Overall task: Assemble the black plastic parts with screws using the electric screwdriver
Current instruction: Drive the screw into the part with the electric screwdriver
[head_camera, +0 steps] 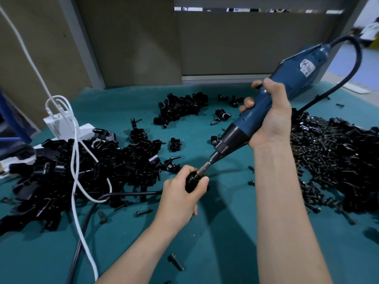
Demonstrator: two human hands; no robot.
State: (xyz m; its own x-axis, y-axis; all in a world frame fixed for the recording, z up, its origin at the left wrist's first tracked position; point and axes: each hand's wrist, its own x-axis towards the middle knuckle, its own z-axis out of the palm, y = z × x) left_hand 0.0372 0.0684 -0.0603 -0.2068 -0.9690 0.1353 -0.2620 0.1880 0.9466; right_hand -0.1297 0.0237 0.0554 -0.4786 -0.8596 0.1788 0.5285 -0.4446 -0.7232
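Left fingers curl tight round a small black plastic part, the left hand holding it over the teal mat. The right hand wraps the blue electric screwdriver, its bit angled down into the part. The screw seems hidden under the tip. A heap of black parts lies to the left, a pile of screws to the right.

Plastic parts piled left on the tabletop, screws heaped right, a smaller parts pile behind.
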